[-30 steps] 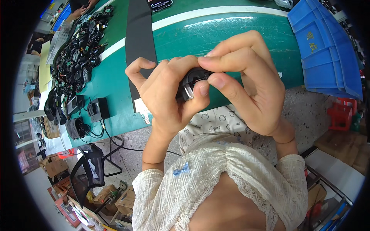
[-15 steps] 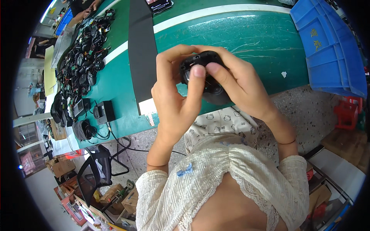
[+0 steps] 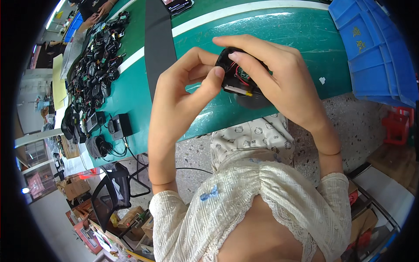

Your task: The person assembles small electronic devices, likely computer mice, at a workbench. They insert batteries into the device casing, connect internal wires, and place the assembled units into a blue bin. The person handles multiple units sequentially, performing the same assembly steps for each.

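Note:
A black plastic device housing [image 3: 239, 82] is held up over the front part of the green table, its inside facing me. Inside it I see red wires, a bit of green circuit board and a pale strip with a yellow end. My left hand [image 3: 180, 96] pinches the housing's left edge between thumb and fingers. Around the right side closes my right hand [image 3: 286, 81], its thumb pressed on the upper rim and its index finger stretched out beyond the top. The right fingers hide much of the far side. A dark rounded part shows at the bottom.
Many black devices with wires [image 3: 96, 70] lie heaped along the left of the green table [image 3: 209, 32]. Near them sits a black box-shaped adapter [image 3: 119, 126] with a cable. A blue crate [image 3: 375, 52] stands at the right. Another person's hands [image 3: 102, 9] are at the far left.
The housing has turned and tilted, so its wires and board now show. My left hand has shifted left to its edge, and my right index finger has lifted off the top.

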Available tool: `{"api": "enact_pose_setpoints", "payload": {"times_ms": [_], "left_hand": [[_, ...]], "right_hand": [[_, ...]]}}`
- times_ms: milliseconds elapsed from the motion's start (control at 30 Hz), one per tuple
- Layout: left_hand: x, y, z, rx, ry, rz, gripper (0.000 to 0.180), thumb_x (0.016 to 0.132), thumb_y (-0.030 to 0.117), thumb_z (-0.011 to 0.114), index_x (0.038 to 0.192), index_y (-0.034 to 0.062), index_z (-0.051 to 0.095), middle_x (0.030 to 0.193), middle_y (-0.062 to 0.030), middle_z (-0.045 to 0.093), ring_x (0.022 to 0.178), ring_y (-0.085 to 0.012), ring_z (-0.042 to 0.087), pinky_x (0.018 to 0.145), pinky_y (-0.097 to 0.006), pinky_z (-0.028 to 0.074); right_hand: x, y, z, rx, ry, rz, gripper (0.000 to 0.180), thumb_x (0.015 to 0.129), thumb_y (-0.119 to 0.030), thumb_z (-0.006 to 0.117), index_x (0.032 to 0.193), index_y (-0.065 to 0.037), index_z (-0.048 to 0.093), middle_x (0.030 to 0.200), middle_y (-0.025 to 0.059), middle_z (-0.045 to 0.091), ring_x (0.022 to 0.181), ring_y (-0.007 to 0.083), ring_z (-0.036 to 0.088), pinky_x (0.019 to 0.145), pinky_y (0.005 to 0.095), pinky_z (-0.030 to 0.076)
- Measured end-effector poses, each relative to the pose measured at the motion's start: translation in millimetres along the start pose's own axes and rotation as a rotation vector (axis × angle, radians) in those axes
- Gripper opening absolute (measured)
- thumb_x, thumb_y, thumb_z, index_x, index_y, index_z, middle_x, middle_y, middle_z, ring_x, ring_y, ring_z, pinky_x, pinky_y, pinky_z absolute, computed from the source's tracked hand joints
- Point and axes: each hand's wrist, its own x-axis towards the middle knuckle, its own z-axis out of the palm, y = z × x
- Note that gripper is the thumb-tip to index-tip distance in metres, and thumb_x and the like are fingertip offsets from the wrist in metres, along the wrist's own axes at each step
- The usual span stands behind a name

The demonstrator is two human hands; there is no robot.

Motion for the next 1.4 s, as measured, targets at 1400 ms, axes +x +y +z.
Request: {"api": "enact_pose_setpoints", "payload": {"times_ms": [1400], "left_hand": [[4,-18,-7,-0.233,-0.038,-0.115,0.017,0.093,0.017,0.042,0.091,0.0016,0.047,0.094,-0.0095,0.057,0.085,-0.0167,0.062,0.077,-0.030,0.050]], "right_hand": [[-55,71,25,0.941,-0.044,0.180,0.064,0.088,-0.042,0.046,0.134,-0.002,0.027,0.120,0.0139,0.047,0.106,0.0197,0.050,0.087,0.0302,0.042]]}}
